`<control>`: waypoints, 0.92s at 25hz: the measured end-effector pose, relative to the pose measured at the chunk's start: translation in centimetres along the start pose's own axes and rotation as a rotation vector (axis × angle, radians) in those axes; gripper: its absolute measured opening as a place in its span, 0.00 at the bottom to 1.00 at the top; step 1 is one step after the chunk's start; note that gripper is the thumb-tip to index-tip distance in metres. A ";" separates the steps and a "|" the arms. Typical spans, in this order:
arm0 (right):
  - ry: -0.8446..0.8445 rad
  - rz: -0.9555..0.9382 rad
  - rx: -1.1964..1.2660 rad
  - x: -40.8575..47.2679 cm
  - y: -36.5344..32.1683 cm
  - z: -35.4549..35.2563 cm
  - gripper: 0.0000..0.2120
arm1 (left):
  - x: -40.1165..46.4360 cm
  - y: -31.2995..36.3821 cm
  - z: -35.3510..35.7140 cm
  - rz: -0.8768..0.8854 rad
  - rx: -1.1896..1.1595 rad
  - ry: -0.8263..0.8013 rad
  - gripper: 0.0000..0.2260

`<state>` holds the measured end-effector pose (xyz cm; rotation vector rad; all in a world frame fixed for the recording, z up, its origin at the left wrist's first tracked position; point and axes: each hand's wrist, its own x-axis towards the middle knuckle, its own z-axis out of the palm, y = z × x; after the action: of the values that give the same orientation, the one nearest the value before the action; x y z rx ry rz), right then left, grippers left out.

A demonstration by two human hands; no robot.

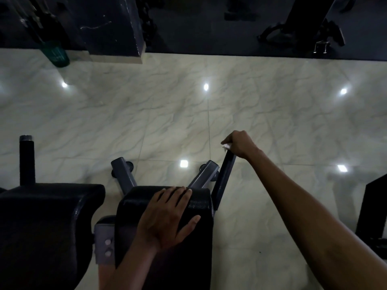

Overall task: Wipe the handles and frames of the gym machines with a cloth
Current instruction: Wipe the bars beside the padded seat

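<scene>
I count two black padded cushions in front of me: one under my left hand (167, 218) and a second pad (48, 208) just to its left. Two grey frame legs (123, 174) splay out from beneath the near pad (201, 208) onto the marble floor (146, 114), each ending in a dark foot. One dark flat bar (224, 178) rises beside the pad's right edge, its long axis leaning up and away from me, tilted slightly right. A single black upright post (26, 160) stands at far left.

My left hand lies flat on the pad, fingers straight and together, thumb spread, holding nothing. My right hand (240, 145) is curled over the bar's top end, gripping a white cloth (226, 146) against it; only a small bit of cloth shows under my fingers.
</scene>
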<state>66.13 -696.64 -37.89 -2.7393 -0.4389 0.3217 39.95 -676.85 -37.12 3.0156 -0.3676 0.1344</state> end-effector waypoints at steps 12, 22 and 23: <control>-0.039 0.250 -0.027 0.6 -0.2 1.0 0.24 | 0.1 -0.2 0.2 0.003 -0.035 -0.013 0.29; 0.168 0.175 0.110 -3.7 0.1 -3.3 0.08 | 0.1 0.0 -0.4 -0.001 -0.071 -0.055 0.27; 0.176 0.153 0.117 -5.1 0.1 -4.0 0.10 | 0.0 0.1 -0.6 -0.002 -0.084 -0.078 0.26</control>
<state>62.49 -699.64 -33.41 -2.6619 -0.1589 0.1368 39.87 -676.88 -36.55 2.9444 -0.3675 0.0011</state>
